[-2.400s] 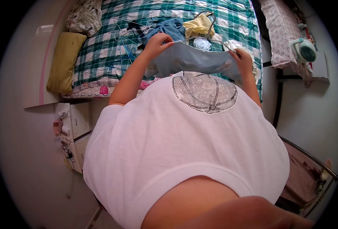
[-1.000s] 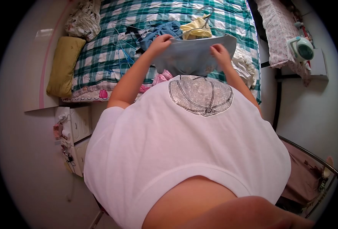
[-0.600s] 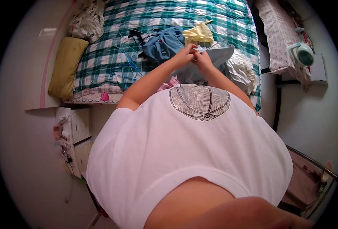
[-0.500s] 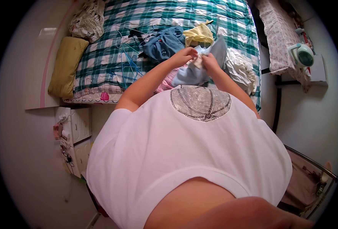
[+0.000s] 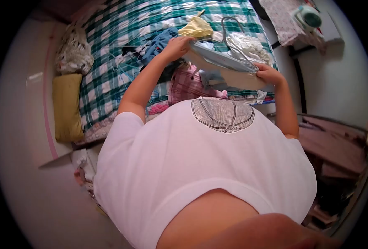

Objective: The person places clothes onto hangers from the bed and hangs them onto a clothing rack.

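Note:
A light blue garment (image 5: 225,62) with a beige inner side is stretched between my two hands above the bed. A grey clothes hanger (image 5: 224,25) runs along its top edge, hook pointing away from me. My left hand (image 5: 177,47) is closed on the garment's left end, and my right hand (image 5: 271,74) grips the right end, close to the hanger's arm. Whether the fingers also hold the hanger is unclear. Beneath lies a pink plaid garment (image 5: 188,85), partly covered. A darker blue garment (image 5: 158,46) lies beside my left hand.
On the green plaid bedspread (image 5: 105,89) lie a yellow cloth (image 5: 196,27), a white garment (image 5: 250,47) and several blue hangers (image 5: 126,70). An olive pillow (image 5: 67,108) and a bundled cloth (image 5: 75,52) sit at the left edge. A round fan (image 5: 310,17) stands at far right.
My hands were close together over the bunched light blue garment; now they are wide apart with it stretched between them. The grey hanger has come into clear view, and the camera view has turned.

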`<state>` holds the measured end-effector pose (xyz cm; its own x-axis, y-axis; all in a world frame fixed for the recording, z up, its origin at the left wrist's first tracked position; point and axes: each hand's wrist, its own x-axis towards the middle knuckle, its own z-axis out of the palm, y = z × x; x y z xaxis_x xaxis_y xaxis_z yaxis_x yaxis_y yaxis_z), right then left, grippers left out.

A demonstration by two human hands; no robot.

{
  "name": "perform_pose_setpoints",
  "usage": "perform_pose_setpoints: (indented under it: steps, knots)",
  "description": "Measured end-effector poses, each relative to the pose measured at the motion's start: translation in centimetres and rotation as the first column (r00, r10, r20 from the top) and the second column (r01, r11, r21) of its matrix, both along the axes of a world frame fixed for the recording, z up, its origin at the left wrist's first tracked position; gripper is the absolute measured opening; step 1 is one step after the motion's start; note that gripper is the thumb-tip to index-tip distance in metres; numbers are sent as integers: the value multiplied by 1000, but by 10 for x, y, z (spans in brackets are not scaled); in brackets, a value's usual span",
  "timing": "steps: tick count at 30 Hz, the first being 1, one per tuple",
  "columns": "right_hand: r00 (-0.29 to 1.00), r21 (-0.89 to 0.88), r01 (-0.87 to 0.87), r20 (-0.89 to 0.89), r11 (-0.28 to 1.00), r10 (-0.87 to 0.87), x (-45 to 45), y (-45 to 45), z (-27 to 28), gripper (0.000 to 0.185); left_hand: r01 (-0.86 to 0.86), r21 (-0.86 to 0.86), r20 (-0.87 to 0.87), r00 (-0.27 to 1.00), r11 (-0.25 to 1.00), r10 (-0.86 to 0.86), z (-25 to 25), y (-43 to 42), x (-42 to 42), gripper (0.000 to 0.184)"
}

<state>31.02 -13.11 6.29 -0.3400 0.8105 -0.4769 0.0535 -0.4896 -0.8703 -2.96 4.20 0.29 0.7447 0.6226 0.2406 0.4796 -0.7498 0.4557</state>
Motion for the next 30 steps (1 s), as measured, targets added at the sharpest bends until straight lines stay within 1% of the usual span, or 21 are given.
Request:
perform_pose_setpoints:
  steps: [1, 2, 3, 4, 5, 7, 8, 9, 10, 13, 14, 17, 18, 21, 22, 24, 25, 26, 28, 29, 30]
  knots:
    - [999, 49, 11, 42, 999, -13, 9, -8, -3, 41, 86, -75, -7, 996, 993, -87, 5, 6, 5, 28]
    - [996, 95, 20, 87, 995, -28, 20, -15, -8, 41, 171, -63, 71, 983, 983, -167, 10, 8, 10, 19]
    - [990, 140, 25, 134, 990, -44, 27, -24, -9, 41, 150, -103, 67, 987, 983, -144, 16, 7, 15, 19]
    - [965, 273, 126, 188, 954, -181, 17, -35, 8, 28, 129, -139, 63, 991, 982, -121, 23, 5, 20, 19]
    - [909, 361, 195, 283, 912, -306, 23, -43, 7, 24, 106, -172, 57, 994, 979, -97, 29, 5, 26, 18]
    - [726, 536, 284, 422, 795, -543, 35, -61, -6, 18, 140, -169, 123, 985, 976, -120, 39, 2, 37, 18]
    - [699, 599, 350, 345, 720, -627, 36, -71, -12, 20, 169, -167, 156, 977, 971, -143, 44, -4, 43, 17]
    - [668, 617, 387, 324, 685, -670, 32, -83, -10, 19, 194, -165, 189, 969, 967, -162, 50, -11, 49, 17]
    - [638, 637, 419, 301, 647, -709, 27, -94, -7, 18, 208, -108, 113, 974, 972, -195, 58, -17, 57, 21]
    - [540, 663, 515, 242, 543, -806, 26, -126, 0, 17, 234, 69, 136, 961, 970, -242, 75, -44, 80, 22]
    - [509, 667, 541, 225, 512, -831, 28, -138, 1, 17, 270, 79, 132, 951, 960, -279, 82, -54, 87, 21]
    - [417, 683, 599, 180, 418, -891, 45, -177, 0, 18, 352, 186, 188, 904, 917, -385, 92, -79, 115, 22]
    - [381, 690, 614, 166, 383, -910, 53, -193, 2, 18, 382, 171, 141, 903, 908, -406, 103, -93, 123, 24]
    - [292, 698, 642, 160, 317, -943, 73, -253, 17, 19, 400, 318, 186, 863, 860, -470, 115, -126, 158, 32]
    - [242, 695, 662, 157, 281, -957, 80, -278, 18, 19, 382, 360, 176, 868, 851, -464, 117, -136, 170, 40]
    - [141, 693, 693, 141, 199, -980, 95, -328, 21, 20, 364, 316, 256, 857, 876, -448, 108, -152, 198, 42]
    - [117, 693, 701, 119, 167, -986, 100, -354, 22, 20, 357, 295, 292, 850, 886, -439, 107, -163, 214, 44]
    - [93, 693, 709, 97, 134, -991, 104, -381, 23, 21, 388, 257, 372, 806, 885, -462, 105, -178, 230, 49]
    - [16, 698, 715, 47, 44, -999, 108, -433, 23, 23, 441, 0, 400, 822, 897, -405, 108, -213, 258, 47]
    - [-31, 698, 716, 40, 6, -999, 110, -460, 23, 24, 459, -136, 402, 836, 878, -375, 107, -232, 273, 47]
    - [-78, 698, 715, 35, -31, -996, 110, -486, 27, 24, 493, -125, 458, 799, 861, -390, 94, -245, 295, 45]
